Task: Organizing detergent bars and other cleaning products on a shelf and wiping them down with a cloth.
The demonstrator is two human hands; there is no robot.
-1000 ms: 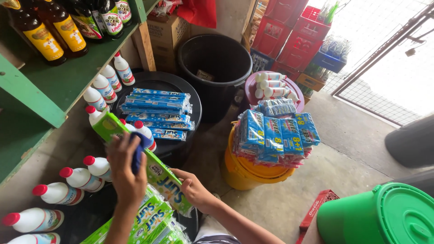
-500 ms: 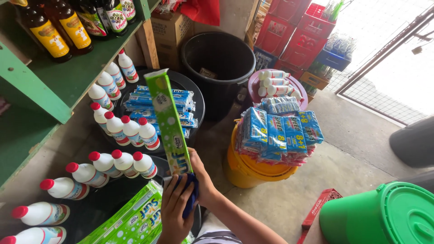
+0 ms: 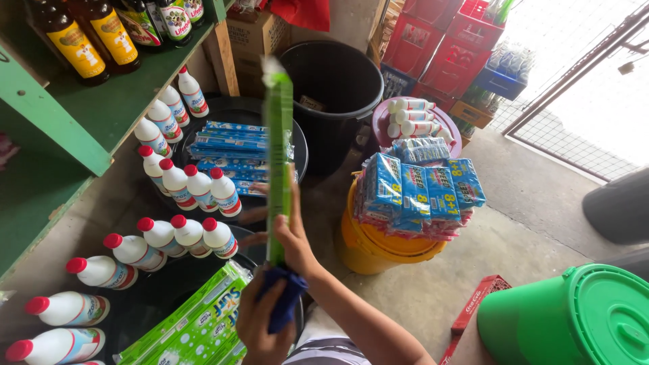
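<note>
While held upright at centre frame, green sachet strip (image 3: 278,155) pinched near its lower end by right hand (image 3: 292,233), fingers closed around it, thumb along the edge. At eight o'clock from that strip, white bottles with red caps (image 3: 162,233) lying in rows on a black tray (image 3: 233,108), more green sachet strips (image 3: 196,324) stacked at the bottom. Just below the strip, at six o'clock, left hand (image 3: 260,324) clamped on a dark blue cloth (image 3: 284,297). At eleven o'clock, blue sachet strips (image 3: 233,145) piled on the tray. At twelve o'clock, black bin (image 3: 338,81). At three o'clock, blue packets (image 3: 419,189) heaped on a yellow bucket (image 3: 378,247). At four o'clock, green lidded bucket (image 3: 574,318) on the floor.
</note>
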